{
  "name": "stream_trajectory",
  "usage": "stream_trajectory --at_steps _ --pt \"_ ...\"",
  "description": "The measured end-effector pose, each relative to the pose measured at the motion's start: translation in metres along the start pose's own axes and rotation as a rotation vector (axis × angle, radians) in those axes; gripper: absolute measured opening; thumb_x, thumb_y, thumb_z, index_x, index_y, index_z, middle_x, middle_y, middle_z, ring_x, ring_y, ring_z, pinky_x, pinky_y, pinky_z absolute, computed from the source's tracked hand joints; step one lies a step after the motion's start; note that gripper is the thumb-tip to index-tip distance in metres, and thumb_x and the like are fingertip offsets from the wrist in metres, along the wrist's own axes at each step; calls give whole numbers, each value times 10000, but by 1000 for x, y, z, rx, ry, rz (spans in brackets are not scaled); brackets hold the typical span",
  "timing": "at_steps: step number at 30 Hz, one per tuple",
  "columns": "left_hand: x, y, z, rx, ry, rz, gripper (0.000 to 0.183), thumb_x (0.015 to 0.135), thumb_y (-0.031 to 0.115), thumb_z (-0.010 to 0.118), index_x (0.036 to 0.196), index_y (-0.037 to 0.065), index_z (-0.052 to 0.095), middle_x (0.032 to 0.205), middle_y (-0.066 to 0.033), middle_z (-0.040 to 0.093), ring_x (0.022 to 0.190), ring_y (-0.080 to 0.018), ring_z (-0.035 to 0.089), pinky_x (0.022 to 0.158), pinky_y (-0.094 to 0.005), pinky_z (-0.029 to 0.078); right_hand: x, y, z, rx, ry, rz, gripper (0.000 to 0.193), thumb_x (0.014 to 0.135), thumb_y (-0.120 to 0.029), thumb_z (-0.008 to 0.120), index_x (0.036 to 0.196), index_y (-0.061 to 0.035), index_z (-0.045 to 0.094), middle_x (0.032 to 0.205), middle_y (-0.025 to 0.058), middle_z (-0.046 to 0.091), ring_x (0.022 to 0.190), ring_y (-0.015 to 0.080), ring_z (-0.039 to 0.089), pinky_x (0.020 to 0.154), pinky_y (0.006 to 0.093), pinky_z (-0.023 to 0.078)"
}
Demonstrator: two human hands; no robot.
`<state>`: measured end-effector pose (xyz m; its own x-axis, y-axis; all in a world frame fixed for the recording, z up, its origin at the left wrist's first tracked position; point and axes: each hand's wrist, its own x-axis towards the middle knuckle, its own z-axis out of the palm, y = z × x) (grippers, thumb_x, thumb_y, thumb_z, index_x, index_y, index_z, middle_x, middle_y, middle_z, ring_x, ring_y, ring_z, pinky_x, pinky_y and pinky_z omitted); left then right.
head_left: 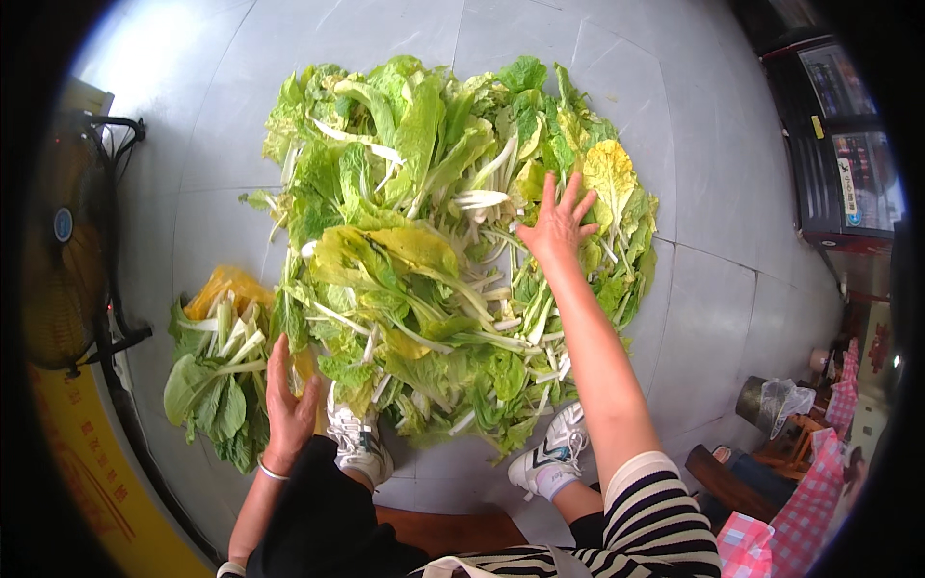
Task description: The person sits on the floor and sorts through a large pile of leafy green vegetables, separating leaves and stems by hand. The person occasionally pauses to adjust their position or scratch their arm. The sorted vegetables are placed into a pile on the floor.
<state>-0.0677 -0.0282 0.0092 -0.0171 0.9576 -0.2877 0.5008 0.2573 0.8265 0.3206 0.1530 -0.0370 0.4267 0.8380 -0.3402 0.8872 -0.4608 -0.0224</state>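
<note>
A broad heap of leafy greens (pixel 414 125), green to yellow with pale stalks, lies spread on the floor in front of my feet. My right hand (pixel 557 223) reaches over the heap's right part with its fingers spread, beside a yellow leaf (pixel 610 173); whether it touches the leaves I cannot tell. At the heap's lower left edge is my left hand (pixel 292 405), fingers stretched and thumb apart, holding nothing. Left of it sits a smaller bunch of greens (pixel 224 385) with thick pale stalks, next to an orange-yellow bag (pixel 231 287).
My white shoes (pixel 554 453) stand at the heap's near edge. A floor fan (pixel 67 241) is at the left, above a yellow printed panel (pixel 96 462). On the right are a dark glass-fronted cabinet (pixel 838 135) and pink checked cloths (pixel 809 491).
</note>
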Motion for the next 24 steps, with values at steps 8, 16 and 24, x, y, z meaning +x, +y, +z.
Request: stream_trajectory --at_steps 8,16,24 --pt "6 3 -4 14 -20 -69 713 844 29 590 1464 24 238 1473 -169 323 1320 -278 370 1083 -381 297 43 48 43 -67 137 21 890 695 -230 788 1443 -236 305 1471 195 228 1343 416 252 960 629 417" --pt "3 7 1 -116 -24 -79 719 852 52 586 1472 41 222 1444 -188 355 1246 -285 454 1021 -392 378 44 89 3 452 229 14 623 703 -66 709 1287 -34 493 1103 170 612 995 264 610 874 359 513" --pt "-2 17 6 -179 -55 -102 689 852 45 609 1449 29 266 1396 -182 408 1173 -259 501 950 -363 438 -85 90 -79 1160 -169 121 798 658 -381 735 1297 23 480 1264 253 520 1236 341 463 1029 487 389"
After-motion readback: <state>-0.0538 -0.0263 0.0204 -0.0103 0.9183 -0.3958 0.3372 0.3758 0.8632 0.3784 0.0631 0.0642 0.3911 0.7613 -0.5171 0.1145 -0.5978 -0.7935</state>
